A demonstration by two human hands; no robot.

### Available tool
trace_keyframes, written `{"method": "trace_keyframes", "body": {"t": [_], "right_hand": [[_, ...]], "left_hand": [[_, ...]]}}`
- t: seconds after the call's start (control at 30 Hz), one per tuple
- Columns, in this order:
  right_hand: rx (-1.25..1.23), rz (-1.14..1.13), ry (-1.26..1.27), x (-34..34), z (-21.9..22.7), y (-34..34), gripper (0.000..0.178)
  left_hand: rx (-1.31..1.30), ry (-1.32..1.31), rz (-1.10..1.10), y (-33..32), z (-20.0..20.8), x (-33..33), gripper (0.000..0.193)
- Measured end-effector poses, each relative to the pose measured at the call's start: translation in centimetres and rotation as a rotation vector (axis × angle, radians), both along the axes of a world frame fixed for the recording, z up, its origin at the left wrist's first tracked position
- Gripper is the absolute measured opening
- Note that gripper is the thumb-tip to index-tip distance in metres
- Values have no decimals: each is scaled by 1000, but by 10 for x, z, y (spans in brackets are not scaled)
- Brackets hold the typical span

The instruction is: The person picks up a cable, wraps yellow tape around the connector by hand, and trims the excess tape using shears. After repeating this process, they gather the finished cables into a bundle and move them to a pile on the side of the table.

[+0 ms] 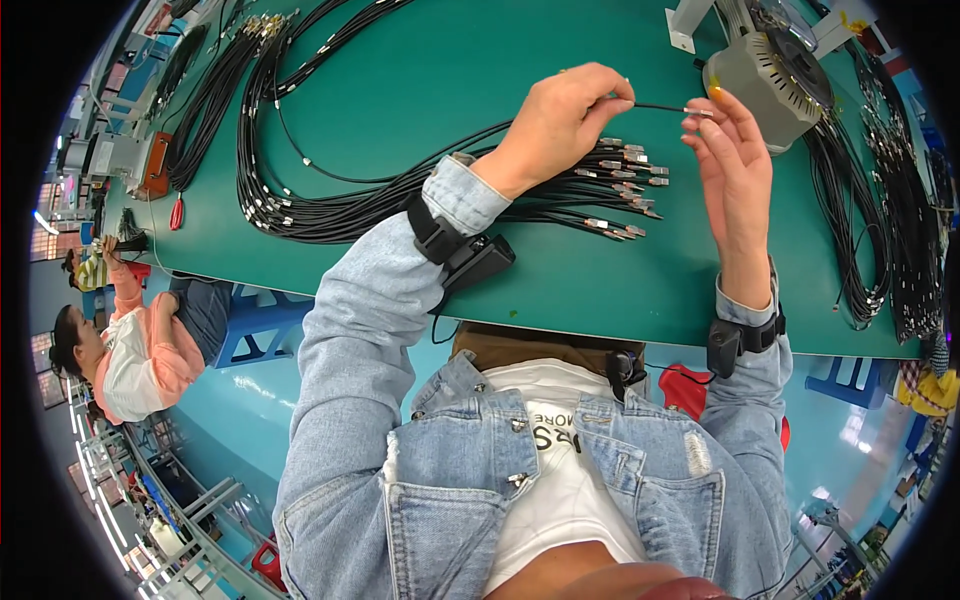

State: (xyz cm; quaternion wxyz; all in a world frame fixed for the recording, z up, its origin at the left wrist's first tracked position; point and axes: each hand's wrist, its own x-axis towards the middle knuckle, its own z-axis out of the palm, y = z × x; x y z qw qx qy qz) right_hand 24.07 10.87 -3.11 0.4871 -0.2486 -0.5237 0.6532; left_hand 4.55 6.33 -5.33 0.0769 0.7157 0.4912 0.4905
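My left hand [565,120] pinches a thin black cable [660,106] between thumb and fingertips, above the table. The cable runs to the right into my right hand [733,170], whose thumb and fingertips close on its small metal connector [699,112]. The stretch between the two hands is nearly straight. Under my left wrist lies a thick bundle of black cables [330,218], bent round at its left side. Their silver plugs [625,185] fan out on the table between my hands. Part of the bundle is hidden by my left forearm.
The green table [400,120] carries a grey motor-like machine [765,88] beyond my right hand. More black cables [850,230] hang at the right, and another bunch [215,95] lies far left near an orange-and-white device [155,165]. A seated person [145,355] and blue stool [255,320] are at left.
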Motion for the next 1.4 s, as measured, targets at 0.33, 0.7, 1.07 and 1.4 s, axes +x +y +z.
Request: {"method": "trace_keyframes", "body": {"t": [0.33, 0.7, 1.07, 1.4], "right_hand": [[-46, 25, -98, 7, -15, 10, 35], [55, -141, -418, 6, -21, 16, 28], [-110, 89, -76, -32, -17, -48, 11], [-70, 44, -93, -47, -23, -51, 6]], "left_hand": [[-329, -77, -44, -19, -7, -26, 17], [-448, -335, 36, -19, 7, -18, 20], [-623, -787, -150, -50, 5, 8, 22], [-644, -972, -157, -55, -2, 11, 20]]}}
